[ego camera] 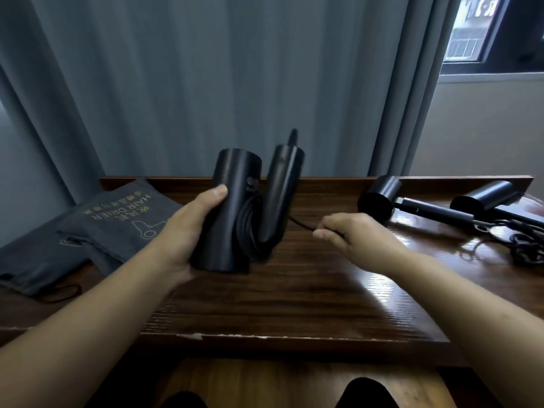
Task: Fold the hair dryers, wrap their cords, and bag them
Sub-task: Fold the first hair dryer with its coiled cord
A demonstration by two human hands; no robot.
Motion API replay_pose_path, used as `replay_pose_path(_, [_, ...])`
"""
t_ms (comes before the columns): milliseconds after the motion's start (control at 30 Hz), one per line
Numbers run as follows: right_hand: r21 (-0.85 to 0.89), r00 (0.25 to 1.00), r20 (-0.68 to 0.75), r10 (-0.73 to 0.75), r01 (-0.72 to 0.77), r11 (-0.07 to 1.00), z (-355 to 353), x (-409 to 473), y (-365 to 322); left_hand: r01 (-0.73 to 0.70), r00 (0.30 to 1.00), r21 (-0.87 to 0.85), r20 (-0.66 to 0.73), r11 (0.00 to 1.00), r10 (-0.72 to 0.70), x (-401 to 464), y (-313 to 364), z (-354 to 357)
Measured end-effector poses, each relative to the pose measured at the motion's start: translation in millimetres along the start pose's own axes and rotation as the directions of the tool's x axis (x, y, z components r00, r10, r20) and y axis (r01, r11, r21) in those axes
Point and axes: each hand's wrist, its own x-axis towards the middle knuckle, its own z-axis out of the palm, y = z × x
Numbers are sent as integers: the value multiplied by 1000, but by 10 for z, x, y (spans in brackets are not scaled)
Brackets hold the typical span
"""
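Observation:
A black hair dryer (229,207) is folded into a U, its barrel gripped by my left hand (179,231) above the wooden table (294,295). Loops of its black cord (250,231) lie coiled between barrel and handle. A free stretch of cord runs right to my right hand (350,234), which pinches it just above the table. Two more black hair dryers (379,198) (482,198) lie unfolded at the back right, their cords (524,245) in a loose tangle. Dark grey drawstring bags (117,222) printed "HAIR DRIER" lie at the left.
A raised wooden lip runs along the table's back edge, with grey curtains (206,83) right behind it. A window (494,30) is at the top right. The table's front edge is chipped, and my shoes show below it.

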Motion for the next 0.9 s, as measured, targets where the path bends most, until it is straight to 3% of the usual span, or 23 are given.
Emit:
replay_pose_path(133, [-17,1000,18,7,-7,1000,207,-110,-150,-33,978,-107,-207,994,10,141,-3,43])
replay_pose_path(267, [-45,999,5,-41,41,998,306,-175,-351,-35,935,-80,-356,996,5,276,-97,77])
replay_pose_path(400, [-69,997,-7,-71,70,995,347,-224,-552,-38,901,145,-423,989,97,332,-253,68])
replay_pose_path(533, [-54,993,-72,-92,88,995,302,-218,-666,-97,896,407,-362,908,258,276,-340,131])
replay_pose_path(633, [151,997,-70,29,-18,988,258,-212,-714,-164,890,536,-282,828,359,231,-373,186])
replay_pose_path(700, [357,982,-113,150,-101,929,276,-185,-704,-205,879,636,-215,744,426,216,-381,196])
replay_pose_path(800, [687,928,-117,354,-182,703,244,-91,-692,-270,872,743,-81,612,483,175,-415,173])
replay_pose_path(867, [818,908,-51,416,-201,539,203,-22,-700,-302,874,776,-5,553,485,142,-479,160])
replay_pose_path(900, [839,908,-34,418,-202,506,191,7,-707,-307,877,788,16,534,481,125,-505,169])
